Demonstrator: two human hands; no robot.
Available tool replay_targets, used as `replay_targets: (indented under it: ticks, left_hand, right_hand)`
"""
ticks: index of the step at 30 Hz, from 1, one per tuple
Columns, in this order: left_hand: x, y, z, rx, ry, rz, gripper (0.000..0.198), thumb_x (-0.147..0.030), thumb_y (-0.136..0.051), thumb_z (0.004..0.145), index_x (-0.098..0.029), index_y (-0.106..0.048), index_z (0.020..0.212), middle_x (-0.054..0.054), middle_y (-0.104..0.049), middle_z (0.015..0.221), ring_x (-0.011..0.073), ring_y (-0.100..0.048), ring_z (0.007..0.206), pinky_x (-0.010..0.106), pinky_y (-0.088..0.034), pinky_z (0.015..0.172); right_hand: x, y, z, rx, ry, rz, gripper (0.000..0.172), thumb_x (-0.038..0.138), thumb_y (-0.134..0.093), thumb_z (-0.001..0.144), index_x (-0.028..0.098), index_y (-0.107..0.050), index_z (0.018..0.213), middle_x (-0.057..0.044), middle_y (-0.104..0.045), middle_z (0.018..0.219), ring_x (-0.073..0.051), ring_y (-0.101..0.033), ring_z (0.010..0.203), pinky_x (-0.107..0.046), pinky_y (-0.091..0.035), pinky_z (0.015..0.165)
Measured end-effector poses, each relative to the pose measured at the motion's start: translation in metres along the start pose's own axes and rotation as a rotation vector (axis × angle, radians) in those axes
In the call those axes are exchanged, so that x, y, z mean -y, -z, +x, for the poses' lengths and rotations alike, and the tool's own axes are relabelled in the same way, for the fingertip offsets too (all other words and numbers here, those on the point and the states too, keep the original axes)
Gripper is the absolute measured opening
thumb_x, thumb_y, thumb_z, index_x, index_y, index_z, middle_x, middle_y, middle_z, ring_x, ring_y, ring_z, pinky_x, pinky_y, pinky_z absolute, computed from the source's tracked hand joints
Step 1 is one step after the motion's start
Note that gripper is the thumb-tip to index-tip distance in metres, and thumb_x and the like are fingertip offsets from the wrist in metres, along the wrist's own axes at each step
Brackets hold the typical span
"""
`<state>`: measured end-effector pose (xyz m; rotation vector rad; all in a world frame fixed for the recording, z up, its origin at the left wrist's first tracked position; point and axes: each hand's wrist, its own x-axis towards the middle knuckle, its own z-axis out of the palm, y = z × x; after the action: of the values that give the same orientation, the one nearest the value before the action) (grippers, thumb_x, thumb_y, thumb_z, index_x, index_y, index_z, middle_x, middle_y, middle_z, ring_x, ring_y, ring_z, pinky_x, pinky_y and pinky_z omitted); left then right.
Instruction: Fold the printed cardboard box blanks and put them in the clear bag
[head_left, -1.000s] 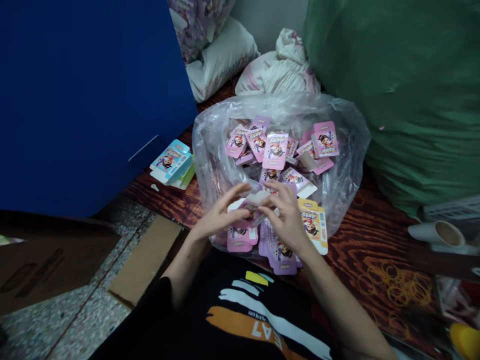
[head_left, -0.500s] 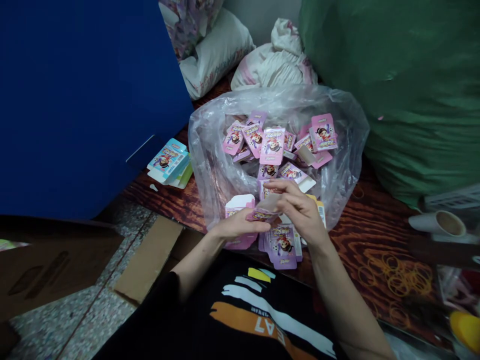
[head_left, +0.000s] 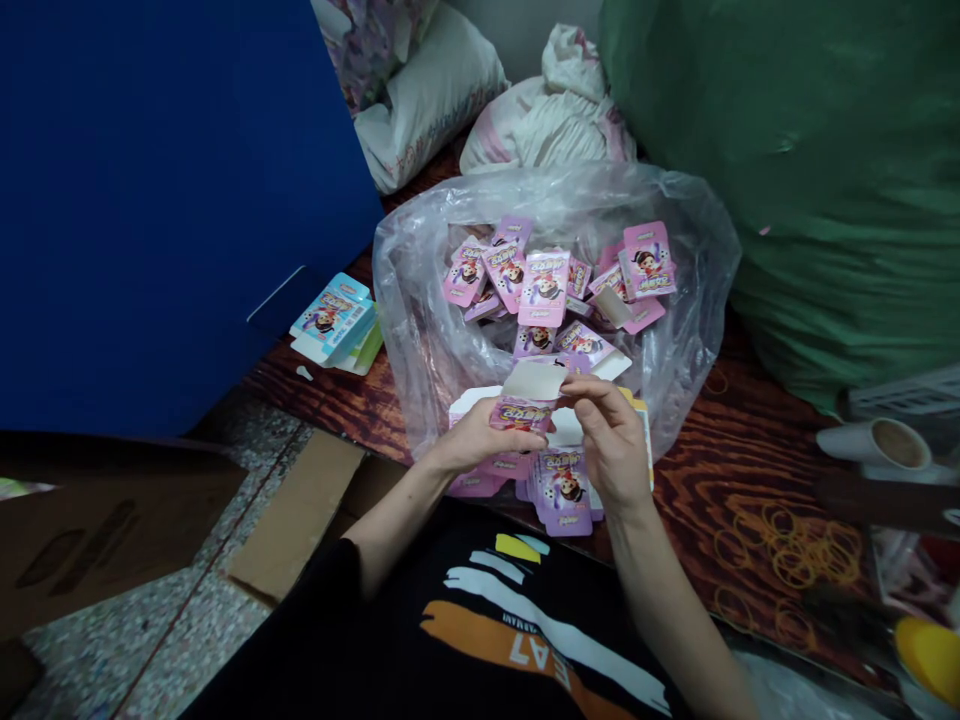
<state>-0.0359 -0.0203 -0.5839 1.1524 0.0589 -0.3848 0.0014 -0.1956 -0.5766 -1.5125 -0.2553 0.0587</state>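
Note:
My left hand [head_left: 471, 440] is closed around a small pink printed card box [head_left: 526, 412], thumb across its front. The box's pale top flap stands up, its plain inner side showing. At the flap's right edge, my right hand [head_left: 616, 440] has its fingers curled against the box. Below the hands lie a stack of flat purple cartons [head_left: 564, 495] and a pile of pink cartons [head_left: 477, 486], partly hidden by my left hand. Beyond them a clear plastic bag [head_left: 416, 330], spread wide, holds several pink and purple boxes [head_left: 544, 288].
Blue and green cartons [head_left: 337, 318] lie left on the wood-grain table [head_left: 720, 440]. Rubber bands [head_left: 806, 550] and a tipped paper cup [head_left: 881, 443] are at right. White sacks [head_left: 551, 130] stand behind, a large green sack [head_left: 840, 200] at right, a blue panel [head_left: 172, 220] at left.
The box in my left hand has tilted so its printed front shows, and its flap now stands up. My right hand has moved slightly right and down, along the flap's edge.

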Motion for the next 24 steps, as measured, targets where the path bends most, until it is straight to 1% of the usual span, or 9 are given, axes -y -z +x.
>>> replay_targets:
  ticks: [4,9,12,14,16,17,19,22,24]
  left_hand:
    - [-0.002,-0.006,0.001,-0.085,0.04,0.009,0.044,-0.033,-0.094,0.054,-0.011,-0.076,0.089,0.005,-0.075,0.082,0.0171,-0.066,0.074,0.031,-0.054,0.076]
    - [0.003,-0.013,0.005,-0.182,0.004,-0.02,0.048,-0.037,-0.095,0.054,-0.011,-0.077,0.09,0.005,-0.075,0.082,0.0167,-0.066,0.073,0.029,-0.053,0.074]
    - [0.007,-0.012,0.006,-0.149,0.007,0.029,0.055,-0.049,-0.092,0.058,-0.01,-0.077,0.094,0.006,-0.075,0.084,0.0189,-0.067,0.076,0.031,-0.054,0.075]
    - [0.008,-0.01,0.004,-0.111,-0.039,0.06,0.062,-0.065,-0.083,0.067,-0.01,-0.076,0.096,0.008,-0.075,0.088,0.0212,-0.068,0.081,0.033,-0.054,0.079]
    - [0.007,-0.008,0.0,-0.098,-0.109,0.085,0.067,-0.073,-0.072,0.075,-0.011,-0.075,0.1,0.009,-0.075,0.094,0.0227,-0.068,0.089,0.033,-0.054,0.083]
    - [0.006,-0.007,-0.003,-0.108,-0.142,0.096,0.066,-0.072,-0.069,0.079,-0.011,-0.074,0.104,0.01,-0.075,0.099,0.023,-0.068,0.093,0.033,-0.054,0.085]
    - [0.004,-0.008,-0.009,-0.148,-0.199,0.12,0.059,-0.062,-0.071,0.084,-0.014,-0.071,0.116,0.011,-0.074,0.105,0.0222,-0.067,0.098,0.031,-0.054,0.086]
    - [0.002,-0.011,-0.018,-0.175,-0.294,0.224,0.059,-0.047,-0.073,0.087,-0.021,-0.059,0.139,0.01,-0.07,0.118,0.0197,-0.067,0.098,0.029,-0.055,0.085]
    - [0.002,-0.012,-0.021,-0.158,-0.372,0.361,0.058,-0.04,-0.07,0.09,-0.024,-0.055,0.144,0.01,-0.068,0.122,0.0182,-0.066,0.095,0.029,-0.055,0.084]
  right_hand:
    - [-0.003,-0.001,-0.006,-0.064,0.032,-0.028,0.028,0.05,-0.073,0.085,0.027,-0.071,0.1,-0.006,-0.072,0.107,-0.023,-0.067,0.104,-0.036,-0.055,0.091]
    - [-0.007,-0.013,-0.015,-0.155,0.058,-0.005,0.03,0.039,-0.075,0.085,0.028,-0.073,0.114,-0.005,-0.073,0.111,-0.021,-0.067,0.102,-0.036,-0.054,0.092]
    - [-0.006,-0.014,-0.013,-0.16,0.064,0.008,0.018,0.032,-0.077,0.084,0.028,-0.077,0.101,-0.002,-0.073,0.099,-0.019,-0.066,0.094,-0.033,-0.053,0.086]
    - [-0.004,-0.01,-0.009,-0.142,0.071,0.002,0.012,0.031,-0.079,0.081,0.027,-0.078,0.092,-0.002,-0.071,0.091,-0.018,-0.065,0.089,-0.031,-0.052,0.08]
    - [-0.002,-0.004,-0.004,-0.196,0.073,-0.023,0.01,0.032,-0.079,0.08,0.025,-0.077,0.087,-0.002,-0.07,0.087,-0.018,-0.065,0.084,-0.031,-0.052,0.077]
    - [-0.002,-0.001,-0.003,-0.239,0.076,-0.046,0.011,0.034,-0.078,0.08,0.025,-0.077,0.086,-0.002,-0.07,0.085,-0.018,-0.064,0.083,-0.031,-0.051,0.076]
    - [0.0,0.003,-0.001,-0.295,0.09,-0.101,0.014,0.036,-0.076,0.083,0.023,-0.075,0.085,-0.003,-0.07,0.084,-0.019,-0.064,0.082,-0.032,-0.051,0.076]
    - [0.001,0.004,-0.003,-0.276,0.134,-0.158,0.013,0.036,-0.074,0.085,0.023,-0.074,0.085,-0.003,-0.07,0.084,-0.019,-0.065,0.084,-0.033,-0.052,0.078]
    - [0.002,0.004,-0.005,-0.277,0.163,-0.168,0.011,0.034,-0.073,0.086,0.024,-0.073,0.085,-0.003,-0.07,0.086,-0.02,-0.065,0.086,-0.034,-0.052,0.08]
